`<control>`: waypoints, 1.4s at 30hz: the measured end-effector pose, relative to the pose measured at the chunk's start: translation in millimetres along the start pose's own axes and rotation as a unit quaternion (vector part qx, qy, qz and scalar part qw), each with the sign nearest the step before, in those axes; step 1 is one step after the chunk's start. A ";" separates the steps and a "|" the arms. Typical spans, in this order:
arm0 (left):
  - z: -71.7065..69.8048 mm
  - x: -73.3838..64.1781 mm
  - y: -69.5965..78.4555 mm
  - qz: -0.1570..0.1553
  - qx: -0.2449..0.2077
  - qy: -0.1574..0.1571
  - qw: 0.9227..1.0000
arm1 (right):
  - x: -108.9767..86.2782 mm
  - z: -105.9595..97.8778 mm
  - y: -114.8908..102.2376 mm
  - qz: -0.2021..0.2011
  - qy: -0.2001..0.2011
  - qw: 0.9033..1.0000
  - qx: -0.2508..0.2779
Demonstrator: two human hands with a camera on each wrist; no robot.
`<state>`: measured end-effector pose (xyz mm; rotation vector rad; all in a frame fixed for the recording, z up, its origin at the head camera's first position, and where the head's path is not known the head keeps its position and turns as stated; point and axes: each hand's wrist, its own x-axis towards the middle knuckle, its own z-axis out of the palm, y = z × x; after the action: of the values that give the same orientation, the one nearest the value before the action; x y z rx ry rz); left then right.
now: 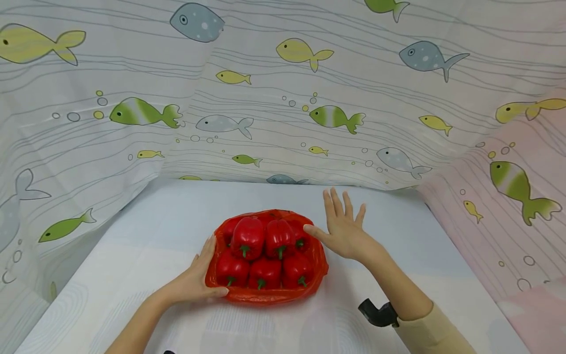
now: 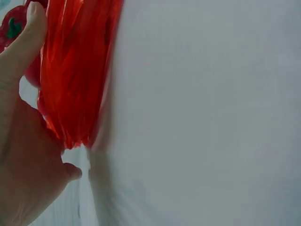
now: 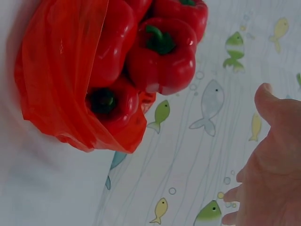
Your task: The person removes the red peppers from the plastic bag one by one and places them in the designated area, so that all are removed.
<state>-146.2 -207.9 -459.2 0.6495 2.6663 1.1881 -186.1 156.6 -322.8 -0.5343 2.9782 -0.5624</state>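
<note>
Red bell peppers (image 1: pixel 265 273) with green stems sit piled in an orange-red plastic bag (image 1: pixel 269 298), its rim spread low around them. Along the bag's left side my left hand (image 1: pixel 194 278) rests with fingers straight, the thumb laid at the front rim. In the left wrist view that thumb overlaps the bag (image 2: pixel 77 70), near one pepper (image 2: pixel 14 28). My right hand (image 1: pixel 342 233) is raised at the bag's right, fingers spread and straight, holding nothing. From the right wrist, the hand (image 3: pixel 273 174) appears apart from the peppers (image 3: pixel 162 56).
The bag stands on a white table (image 1: pixel 146 221) with faint printed patterns. A fish-printed curtain (image 1: pixel 265 98) encloses the back and both sides. A black curved piece (image 1: pixel 378 313) is fixed at my right forearm, by the beige sleeve (image 1: pixel 429 329).
</note>
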 end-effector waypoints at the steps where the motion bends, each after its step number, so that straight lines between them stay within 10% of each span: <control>1: -0.1 -0.2 0.4 -0.005 -0.002 0.000 1.000 | 0.5 0.5 -0.6 -0.002 0.000 1.000 0.001; 23: 5.8 0.6 -9.6 -0.010 -0.030 0.006 0.999 | 26.6 11.3 -27.2 -0.108 0.037 0.991 0.067; 42: 10.0 -1.5 -12.3 -0.014 -0.029 0.008 0.999 | 63.3 40.7 -35.9 -0.122 -0.055 0.980 0.150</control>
<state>-145.7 -209.2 -475.1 0.5932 2.6350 1.2625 -228.8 89.3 -347.5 -0.8715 2.6698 -0.9468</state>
